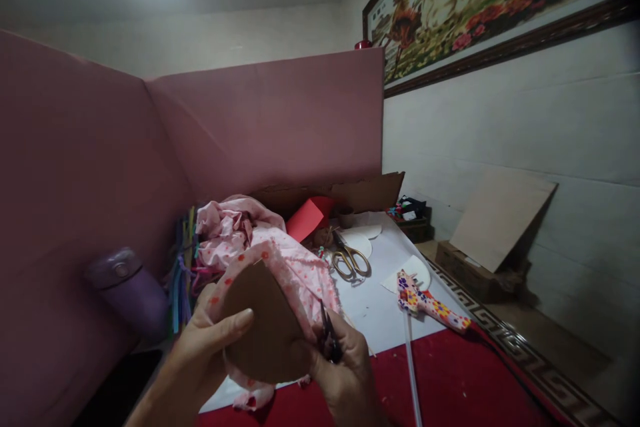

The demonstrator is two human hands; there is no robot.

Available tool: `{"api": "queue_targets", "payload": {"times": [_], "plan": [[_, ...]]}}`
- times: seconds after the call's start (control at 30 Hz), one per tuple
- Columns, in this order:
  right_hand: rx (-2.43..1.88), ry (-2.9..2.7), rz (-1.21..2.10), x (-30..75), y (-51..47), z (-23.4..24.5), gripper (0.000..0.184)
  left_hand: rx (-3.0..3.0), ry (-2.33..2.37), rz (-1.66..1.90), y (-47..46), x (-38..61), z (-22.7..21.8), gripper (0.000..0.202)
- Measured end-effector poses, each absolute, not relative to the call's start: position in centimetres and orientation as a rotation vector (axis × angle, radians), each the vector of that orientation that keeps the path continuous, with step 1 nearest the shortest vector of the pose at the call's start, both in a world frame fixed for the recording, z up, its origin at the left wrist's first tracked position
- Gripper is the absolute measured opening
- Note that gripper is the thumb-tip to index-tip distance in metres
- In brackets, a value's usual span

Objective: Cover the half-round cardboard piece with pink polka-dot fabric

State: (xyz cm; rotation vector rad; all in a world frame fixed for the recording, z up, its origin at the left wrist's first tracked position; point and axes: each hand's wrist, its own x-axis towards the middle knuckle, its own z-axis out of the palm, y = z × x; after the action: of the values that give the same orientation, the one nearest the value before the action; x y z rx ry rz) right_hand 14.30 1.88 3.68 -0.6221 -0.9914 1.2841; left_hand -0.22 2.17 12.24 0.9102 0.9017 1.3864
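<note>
My left hand (207,340) grips a brown cardboard heart shape (265,330), thumb pressed on its face, with pink floral fabric (295,273) wrapped behind its edge. My right hand (345,367) is closed on small dark scissors (329,337), their blades up against the fabric at the cardboard's right edge. More of the same pink cloth is bunched behind (230,223).
Gold-handled scissors (353,260) lie on a white sheet (375,300) over the red tabletop (450,380). A patterned glue gun (430,303) rests to the right with a glue stick (411,367). White cut shapes (413,270), red paper (307,217), a purple bottle (127,290), coloured strips (183,267) and a pink screen (250,127) surround them.
</note>
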Motion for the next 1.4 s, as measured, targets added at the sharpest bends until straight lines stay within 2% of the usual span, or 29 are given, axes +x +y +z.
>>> {"api": "queue_targets", "payload": {"times": [0.1,0.23,0.37,0.5,0.93,1.2,1.4], "plan": [[-0.656,-1.026,1.292,14.3,1.8,3.7,0.038,0.944,0.948,1.41,2.6,-0.2,12.0,0.026],[-0.752,-1.164,1.163,14.5,2.0,3.6,0.037,0.925,0.97,1.43,2.9,-0.2,11.8,0.031],[-0.857,-1.314,0.947,14.9,2.3,3.7,0.046,0.908,0.982,1.431,2.9,-0.3,11.9,0.036],[-0.919,-1.369,0.784,15.0,2.2,3.6,0.044,0.922,0.984,1.464,2.9,-0.8,11.9,0.043],[-1.009,-1.475,0.727,15.0,2.9,5.2,0.041,1.015,0.995,1.368,2.2,-0.1,12.1,0.042],[-1.043,-1.509,0.653,15.0,2.9,4.4,0.043,1.039,1.049,1.428,2.6,-0.7,11.6,0.045],[-1.083,-1.5,0.637,14.9,3.2,4.9,0.043,0.978,1.025,1.376,2.2,0.0,12.0,0.038]]}}
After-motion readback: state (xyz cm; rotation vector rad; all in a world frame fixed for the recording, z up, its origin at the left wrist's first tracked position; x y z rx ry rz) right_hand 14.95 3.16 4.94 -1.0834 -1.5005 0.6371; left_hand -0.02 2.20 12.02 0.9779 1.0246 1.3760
